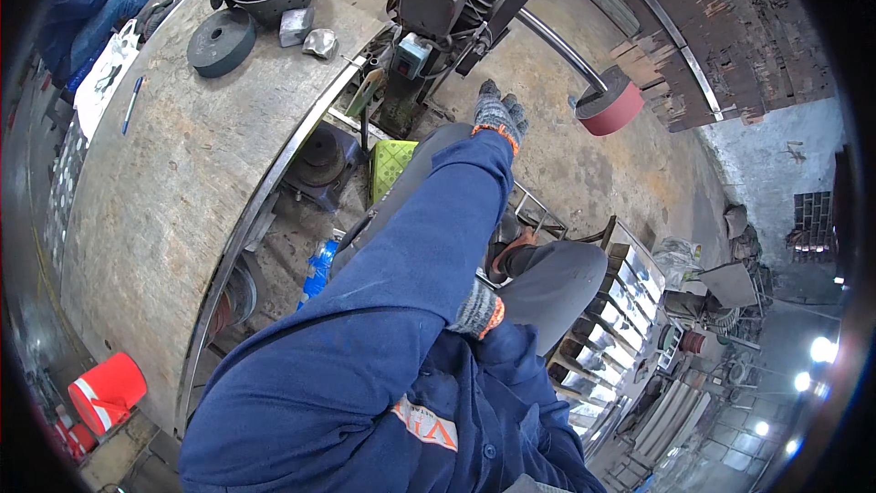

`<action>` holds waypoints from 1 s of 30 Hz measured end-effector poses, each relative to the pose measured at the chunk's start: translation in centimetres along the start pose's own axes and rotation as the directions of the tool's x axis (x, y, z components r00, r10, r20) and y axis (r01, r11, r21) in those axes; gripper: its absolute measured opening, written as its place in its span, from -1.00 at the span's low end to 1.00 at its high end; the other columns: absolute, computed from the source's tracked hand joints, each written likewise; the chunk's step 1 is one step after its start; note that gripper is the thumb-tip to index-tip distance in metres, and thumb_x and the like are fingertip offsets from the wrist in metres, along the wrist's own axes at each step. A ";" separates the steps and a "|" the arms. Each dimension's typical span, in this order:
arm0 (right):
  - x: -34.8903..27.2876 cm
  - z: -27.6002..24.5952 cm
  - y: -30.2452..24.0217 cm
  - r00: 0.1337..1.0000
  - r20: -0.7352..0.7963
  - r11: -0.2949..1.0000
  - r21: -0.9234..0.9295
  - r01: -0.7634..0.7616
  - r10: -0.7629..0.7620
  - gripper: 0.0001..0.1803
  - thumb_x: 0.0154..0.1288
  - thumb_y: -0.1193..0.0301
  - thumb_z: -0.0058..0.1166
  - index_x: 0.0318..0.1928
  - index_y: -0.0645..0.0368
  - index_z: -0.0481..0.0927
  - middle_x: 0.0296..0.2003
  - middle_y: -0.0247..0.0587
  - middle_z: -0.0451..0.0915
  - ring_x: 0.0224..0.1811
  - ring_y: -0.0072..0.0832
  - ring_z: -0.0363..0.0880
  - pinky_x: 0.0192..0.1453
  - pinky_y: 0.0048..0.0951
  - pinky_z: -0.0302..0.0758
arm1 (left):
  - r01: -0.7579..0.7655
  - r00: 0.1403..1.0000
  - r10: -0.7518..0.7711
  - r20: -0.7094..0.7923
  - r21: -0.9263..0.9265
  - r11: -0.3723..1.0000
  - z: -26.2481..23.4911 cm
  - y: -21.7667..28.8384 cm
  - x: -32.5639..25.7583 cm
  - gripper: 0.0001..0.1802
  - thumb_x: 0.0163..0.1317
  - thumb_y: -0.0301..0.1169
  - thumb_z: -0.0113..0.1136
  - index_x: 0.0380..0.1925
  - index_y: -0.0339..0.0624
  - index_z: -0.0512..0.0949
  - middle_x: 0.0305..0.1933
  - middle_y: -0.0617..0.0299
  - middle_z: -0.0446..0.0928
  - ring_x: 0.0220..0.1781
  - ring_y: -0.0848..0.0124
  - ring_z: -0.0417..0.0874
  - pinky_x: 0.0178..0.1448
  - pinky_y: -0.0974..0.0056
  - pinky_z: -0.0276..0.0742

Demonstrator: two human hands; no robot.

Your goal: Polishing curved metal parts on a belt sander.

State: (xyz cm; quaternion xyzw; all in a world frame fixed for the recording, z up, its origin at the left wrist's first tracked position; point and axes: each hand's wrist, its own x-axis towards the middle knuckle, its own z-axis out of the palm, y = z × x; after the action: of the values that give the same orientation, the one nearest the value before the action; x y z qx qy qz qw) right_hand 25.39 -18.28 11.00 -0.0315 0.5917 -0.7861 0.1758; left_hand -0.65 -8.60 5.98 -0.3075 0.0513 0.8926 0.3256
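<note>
My left hand (499, 115), in a grey knit glove with an orange cuff, reaches forward at the end of a blue sleeve. Its fingers are stretched out a little apart, with nothing seen in them. Nearest to it is a motor-driven machine (433, 0) with a blue switch box (412, 56). To the right of that hand, a shaft (561, 46) carries a red-rimmed polishing wheel (610, 108), and the hand is apart from it. My right hand (474, 310), gloved the same way, is low by my lap. The left sleeve covers part of it and its fingers are hidden.
On the left workbench (173, 192) lie a dark abrasive wheel (221, 42), a pen (132, 105), and metal blocks (296, 26) beside a black tub (274, 7). A rack of shiny metal pieces (611, 319) stands right of my knee. A red bucket (108, 393) is lower left. Another person (100, 9) sits far left.
</note>
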 end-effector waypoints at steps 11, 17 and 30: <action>-4.9 -5.1 -4.2 0.954 -0.160 0.762 -0.640 0.094 -0.252 -0.71 0.33 0.43 0.19 0.02 0.26 0.60 -0.10 -0.19 0.66 -0.06 -0.40 0.62 0.12 -0.42 0.52 | -0.030 0.999 0.028 0.032 0.042 0.999 -0.6 0.5 0.1 -0.43 0.33 0.15 -0.05 0.25 0.21 0.34 0.32 0.25 0.37 0.30 0.16 0.37 0.40 -0.15 0.13; -6.9 -14.3 -7.1 0.609 -0.746 0.859 -0.472 -0.199 -0.269 -0.73 0.37 0.45 0.00 0.00 0.33 0.58 -0.09 -0.15 0.62 -0.26 -0.48 0.66 -0.20 -0.48 0.63 | -0.115 0.989 0.018 0.147 0.692 0.712 -1.2 -2.0 -2.6 -0.70 0.32 -0.06 0.13 -0.10 0.06 0.51 -0.27 0.30 0.62 -0.29 0.40 0.58 -0.15 0.17 0.50; -4.3 -15.2 -5.2 0.610 -0.749 0.912 -0.398 -0.101 -0.259 -0.73 0.31 0.43 0.21 -0.03 0.30 0.60 -0.19 -0.20 0.66 -0.13 -0.56 0.58 0.01 -0.49 0.53 | -0.613 0.789 -0.449 0.420 0.484 -0.624 -6.7 -4.2 -8.3 -0.57 0.42 -0.21 -0.11 0.11 -0.28 0.47 0.02 -0.15 0.58 0.10 -0.04 0.57 0.18 0.09 0.47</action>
State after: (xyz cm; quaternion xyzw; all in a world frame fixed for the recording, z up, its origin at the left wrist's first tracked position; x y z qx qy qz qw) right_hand 24.30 -1.72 12.06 0.2549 0.7537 -0.5874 -0.1484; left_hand 10.37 -11.81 5.83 0.4661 0.7552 0.3692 0.2757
